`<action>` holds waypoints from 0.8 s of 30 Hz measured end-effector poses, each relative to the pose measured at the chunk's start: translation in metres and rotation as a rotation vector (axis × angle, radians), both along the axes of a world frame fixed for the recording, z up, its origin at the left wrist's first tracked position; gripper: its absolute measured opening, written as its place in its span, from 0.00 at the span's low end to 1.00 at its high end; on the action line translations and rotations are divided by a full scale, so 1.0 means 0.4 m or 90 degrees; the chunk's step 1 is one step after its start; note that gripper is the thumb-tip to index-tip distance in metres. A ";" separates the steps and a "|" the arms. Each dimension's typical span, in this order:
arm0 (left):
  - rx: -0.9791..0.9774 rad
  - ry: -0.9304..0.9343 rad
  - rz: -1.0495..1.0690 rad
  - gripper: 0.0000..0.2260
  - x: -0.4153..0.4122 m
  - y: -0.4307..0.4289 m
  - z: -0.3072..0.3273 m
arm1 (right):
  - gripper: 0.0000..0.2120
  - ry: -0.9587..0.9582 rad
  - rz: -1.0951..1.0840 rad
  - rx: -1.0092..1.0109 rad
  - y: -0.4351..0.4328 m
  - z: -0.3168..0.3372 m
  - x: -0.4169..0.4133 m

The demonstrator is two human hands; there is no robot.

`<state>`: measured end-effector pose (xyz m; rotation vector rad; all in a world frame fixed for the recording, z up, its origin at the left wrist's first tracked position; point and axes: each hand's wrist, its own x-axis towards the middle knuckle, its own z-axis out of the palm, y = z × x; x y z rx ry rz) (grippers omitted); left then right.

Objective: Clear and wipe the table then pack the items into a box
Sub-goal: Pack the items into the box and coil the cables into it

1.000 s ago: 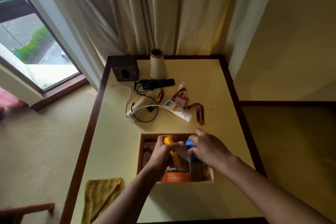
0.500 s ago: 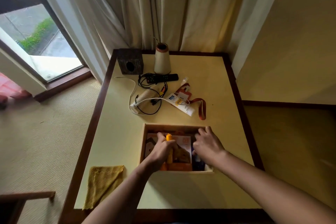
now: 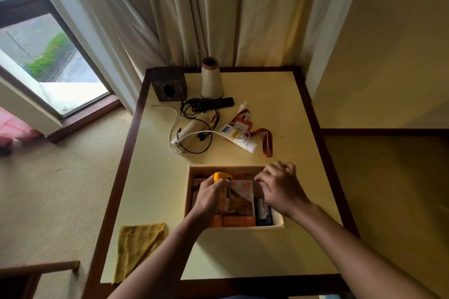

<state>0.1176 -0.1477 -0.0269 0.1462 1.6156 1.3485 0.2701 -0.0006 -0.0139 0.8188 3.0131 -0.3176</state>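
An open cardboard box (image 3: 188,184) sits on the cream table (image 3: 279,109) in front of me. Inside it lie an orange carton (image 3: 240,219), a picture card and a dark blue item (image 3: 263,211). My left hand (image 3: 209,196) grips a yellow-orange tube (image 3: 222,177) over the box's left half. My right hand (image 3: 283,187) hovers over the box's right side with fingers loosely curled, holding nothing I can see. Behind the box lie a white cream tube (image 3: 239,138), a red lanyard (image 3: 266,141), tangled cables (image 3: 194,133), a ribbed cup (image 3: 187,132) and a black remote (image 3: 212,104).
A folded yellow cloth (image 3: 137,247) hangs over the table's front left edge. A dark tissue box (image 3: 168,82) and a cone-shaped vase (image 3: 211,77) stand at the back by the curtains. A window is at the left, and a chair arm (image 3: 36,268) sits at bottom left.
My left hand has lowered the yellow-orange tube toward the box's left half. My right hand has let go of the blue item, which now lies in the box, and lifted.
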 end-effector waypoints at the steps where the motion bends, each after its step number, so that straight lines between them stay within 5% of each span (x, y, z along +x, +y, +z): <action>1: 0.001 0.005 0.016 0.09 0.003 0.004 0.004 | 0.08 0.134 -0.106 -0.022 0.007 -0.015 0.012; 3: 0.006 0.021 0.049 0.08 0.016 0.021 0.011 | 0.09 0.287 -0.304 -0.150 0.015 -0.041 0.017; 5: 0.026 0.035 0.037 0.06 0.037 0.048 0.025 | 0.12 0.315 -0.409 -0.356 0.022 -0.057 0.001; 12: -0.001 0.201 -0.175 0.14 0.086 0.122 0.003 | 0.11 0.443 -0.450 -0.683 0.028 -0.087 -0.006; 18: -0.035 0.307 -0.239 0.18 0.087 0.145 -0.034 | 0.12 0.516 -0.460 -0.707 0.026 -0.096 -0.009; 24: -0.017 0.610 -0.477 0.11 0.083 0.157 -0.052 | 0.14 0.526 -0.458 -0.667 0.019 -0.102 -0.017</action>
